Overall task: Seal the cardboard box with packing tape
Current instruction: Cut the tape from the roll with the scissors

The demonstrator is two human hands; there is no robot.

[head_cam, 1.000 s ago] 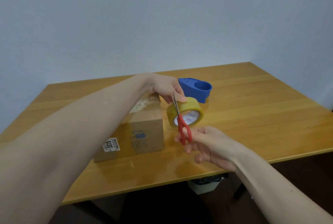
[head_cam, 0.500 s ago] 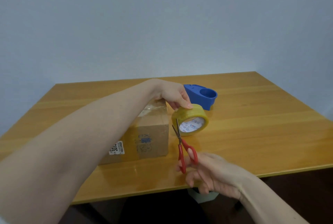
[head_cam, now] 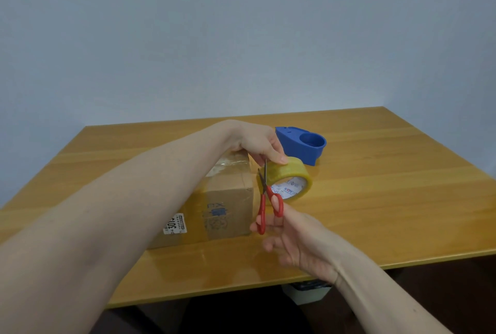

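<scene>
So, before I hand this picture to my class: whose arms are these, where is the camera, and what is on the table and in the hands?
There is no machine here: a person wears the camera on the head, so you look down along their own arms. On the wooden table stands a cardboard box, with a blue tape dispenser behind it. The left hand holds a roll of clear packing tape beside the box. The right hand holds red-handled scissors, blades open and pointing up beside the roll.

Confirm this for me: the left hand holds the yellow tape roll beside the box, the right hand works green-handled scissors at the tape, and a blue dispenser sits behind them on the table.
Wrong on one point: the scissors have red handles, not green, as the head view shows. The rest stands: the left hand holds the tape roll beside the box, the right hand works the scissors, and the blue dispenser sits behind on the table.
</scene>
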